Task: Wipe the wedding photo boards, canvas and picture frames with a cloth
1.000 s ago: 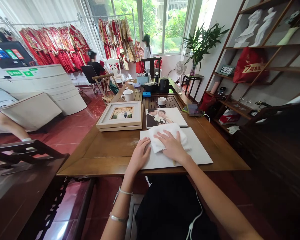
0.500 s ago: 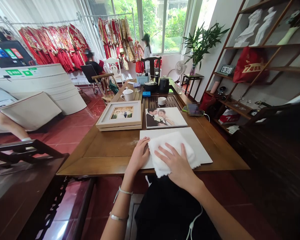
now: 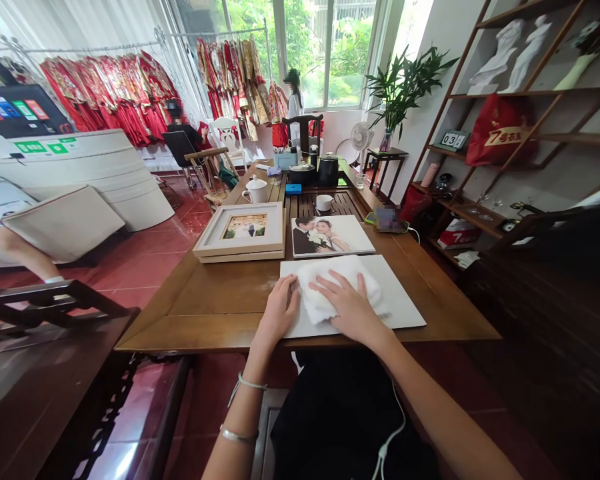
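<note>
Nearest me, a white cord [image 3: 395, 433] runs down over my black clothing, its ends out of sight. My right hand [image 3: 353, 308] is spread flat on a folded white cloth [image 3: 314, 303], pressing rather than clenched. Half a second ago the cloth hung past the near edge of the white board [image 3: 400, 300]; now it has slid away from me and lies wholly on the board, that near strip bare again. I take this for the outward half of a rubbing stroke, with the work in mid-course. My left hand [image 3: 280, 303] has stayed at the board's left edge, fingers bent; I judge that it steadies the board, though I cannot tell whether it pinches the edge or touches the cloth. My right palm and the cloth hide the middle of the board, so I can't say what is under them.

Beyond, on the bench [image 3: 200, 300], are a couple's portrait panel [image 3: 330, 237] and, to its left, two stacked frames [image 3: 245, 225], the lower mostly covered. The phone [image 3: 387, 219] at the right is blurred over. Farther off, the seated person [image 3: 183, 127] is partly hidden by a chair [image 3: 177, 148].
</note>
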`<state>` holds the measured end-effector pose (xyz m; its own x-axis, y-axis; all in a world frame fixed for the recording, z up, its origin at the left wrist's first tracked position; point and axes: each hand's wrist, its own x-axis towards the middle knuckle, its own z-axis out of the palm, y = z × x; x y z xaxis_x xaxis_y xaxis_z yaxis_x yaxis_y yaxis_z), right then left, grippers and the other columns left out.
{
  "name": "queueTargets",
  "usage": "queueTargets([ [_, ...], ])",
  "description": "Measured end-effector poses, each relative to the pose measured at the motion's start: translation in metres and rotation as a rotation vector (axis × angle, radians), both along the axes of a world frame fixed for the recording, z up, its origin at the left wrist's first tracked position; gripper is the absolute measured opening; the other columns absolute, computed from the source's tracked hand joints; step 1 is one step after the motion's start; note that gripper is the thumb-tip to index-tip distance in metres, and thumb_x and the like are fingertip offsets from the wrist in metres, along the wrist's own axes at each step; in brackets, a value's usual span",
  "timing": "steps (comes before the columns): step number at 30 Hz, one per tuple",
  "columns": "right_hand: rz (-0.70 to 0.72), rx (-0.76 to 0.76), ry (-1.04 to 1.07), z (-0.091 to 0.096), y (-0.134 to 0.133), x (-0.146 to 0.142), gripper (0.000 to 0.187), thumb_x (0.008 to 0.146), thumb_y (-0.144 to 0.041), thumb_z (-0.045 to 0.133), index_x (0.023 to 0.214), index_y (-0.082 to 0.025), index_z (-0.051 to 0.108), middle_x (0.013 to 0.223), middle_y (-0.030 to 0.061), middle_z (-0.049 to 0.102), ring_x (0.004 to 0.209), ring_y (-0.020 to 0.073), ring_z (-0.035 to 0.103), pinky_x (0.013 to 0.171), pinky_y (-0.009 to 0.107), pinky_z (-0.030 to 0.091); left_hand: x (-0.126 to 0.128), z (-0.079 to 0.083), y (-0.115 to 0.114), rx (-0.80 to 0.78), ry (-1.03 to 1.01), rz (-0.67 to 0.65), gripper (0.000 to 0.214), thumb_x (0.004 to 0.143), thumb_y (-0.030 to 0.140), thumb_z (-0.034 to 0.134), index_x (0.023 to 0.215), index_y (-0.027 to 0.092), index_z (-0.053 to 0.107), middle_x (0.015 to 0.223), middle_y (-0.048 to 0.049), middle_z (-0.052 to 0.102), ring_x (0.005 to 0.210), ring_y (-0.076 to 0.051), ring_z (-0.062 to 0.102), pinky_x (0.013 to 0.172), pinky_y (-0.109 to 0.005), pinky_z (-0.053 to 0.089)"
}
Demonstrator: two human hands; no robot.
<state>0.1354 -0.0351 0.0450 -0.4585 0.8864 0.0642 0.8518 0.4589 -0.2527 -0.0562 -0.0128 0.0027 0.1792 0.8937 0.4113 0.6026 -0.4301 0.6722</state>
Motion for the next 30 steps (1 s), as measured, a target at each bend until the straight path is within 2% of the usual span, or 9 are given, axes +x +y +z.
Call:
queueTargets([
  [3, -0.054, 0.002, -0.030, 0.003, 0.033, -0.013, 0.077, 0.070, -0.007, 0.045, 0.143, -0.028, 0.035, 0.152, 0.0004, 0.034, 0.141, 0.0276, 0.017, 0.102, 0.074, 0.004, 0.000, -0.001, 0.000, 0.009, -0.008, 0.012, 0.034, 0.093, 0.024, 0.039, 0.126, 0.018, 0.045, 0.122, -0.0140, 0.056, 0.120, -0.023, 0.053, 0.105, -0.042, 0.040],
  [6, -0.068, 0.014, -0.060, 0.007, 0.051, -0.027, 0.072, 0.074, -0.009, 0.044, 0.144, -0.027, 0.035, 0.152, 0.0016, 0.033, 0.140, 0.0294, 0.017, 0.101, 0.076, 0.006, -0.001, -0.003, 0.000, 0.013, -0.011, 0.010, 0.041, 0.096, 0.030, 0.035, 0.135, 0.017, 0.035, 0.139, -0.0168, 0.044, 0.134, -0.025, 0.039, 0.112, -0.046, 0.031],
  [10, 0.057, 0.034, -0.040, 0.008, 0.044, -0.040, 0.068, 0.076, -0.010, 0.044, 0.141, -0.026, 0.039, 0.151, 0.0022, 0.035, 0.140, 0.0293, 0.019, 0.103, 0.075, 0.003, -0.001, -0.006, -0.001, -0.019, -0.018, 0.002, 0.054, 0.096, 0.041, 0.032, 0.144, 0.020, 0.020, 0.155, -0.0148, 0.020, 0.146, -0.026, 0.010, 0.117, -0.050, 0.017],
  [13, 0.144, 0.043, 0.003, 0.004, 0.023, -0.039, 0.066, 0.072, -0.007, 0.044, 0.137, -0.022, 0.047, 0.149, 0.0036, 0.039, 0.140, 0.0282, 0.020, 0.105, 0.072, -0.002, -0.001, -0.006, -0.003, -0.041, -0.034, 0.011, 0.060, 0.096, 0.049, 0.028, 0.146, 0.019, 0.018, 0.158, -0.0138, 0.014, 0.147, -0.026, 0.004, 0.118, -0.050, 0.014],
  [17, 0.245, 0.067, 0.035, 0.000, -0.014, -0.021, 0.075, 0.063, -0.007, 0.048, 0.137, -0.021, 0.046, 0.150, 0.0037, 0.038, 0.141, 0.0272, 0.017, 0.108, 0.067, -0.010, -0.001, -0.003, -0.006, -0.096, -0.039, 0.028, 0.058, 0.096, 0.051, 0.023, 0.144, 0.019, 0.027, 0.155, -0.0129, 0.025, 0.146, -0.025, 0.015, 0.118, -0.049, 0.018],
  [21, 0.314, 0.032, 0.080, 0.004, -0.047, 0.004, 0.088, 0.056, -0.004, 0.045, 0.140, -0.030, 0.041, 0.150, -0.0027, 0.037, 0.142, 0.0238, 0.017, 0.109, 0.064, -0.011, 0.000, 0.003, -0.006, -0.090, -0.007, -0.006, 0.053, 0.098, 0.044, 0.022, 0.131, 0.013, 0.048, 0.142, -0.0158, 0.047, 0.140, -0.025, 0.031, 0.116, -0.049, 0.025],
  [25, 0.311, 0.013, 0.125, 0.006, -0.061, 0.032, 0.085, 0.058, -0.003, 0.041, 0.138, -0.032, 0.042, 0.145, -0.0055, 0.045, 0.140, 0.0206, 0.025, 0.113, 0.059, 0.001, 0.002, 0.005, -0.006, -0.035, 0.011, -0.054, 0.041, 0.097, 0.033, 0.029, 0.121, 0.015, 0.056, 0.133, -0.0144, 0.056, 0.132, -0.024, 0.044, 0.115, -0.048, 0.028],
  [28, 0.230, 0.152, 0.163, -0.003, -0.057, 0.054, 0.077, 0.066, -0.005, 0.042, 0.140, -0.028, 0.041, 0.143, -0.0015, 0.048, 0.138, 0.0222, 0.028, 0.113, 0.055, 0.012, 0.002, 0.005, -0.006, -0.023, 0.041, -0.044, 0.033, 0.093, 0.029, 0.042, 0.121, 0.017, 0.056, 0.130, -0.0128, 0.058, 0.129, -0.024, 0.048, 0.117, -0.051, 0.022],
  [30, 0.125, 0.269, 0.161, -0.012, -0.050, 0.069, 0.075, 0.067, -0.005, 0.042, 0.139, -0.025, 0.041, 0.141, 0.0003, 0.050, 0.138, 0.0240, 0.029, 0.113, 0.055, 0.015, 0.002, 0.005, -0.007, -0.016, 0.060, -0.039, 0.031, 0.091, 0.026, 0.046, 0.119, 0.018, 0.057, 0.127, -0.0118, 0.059, 0.125, -0.023, 0.051, 0.118, -0.052, 0.018],
])
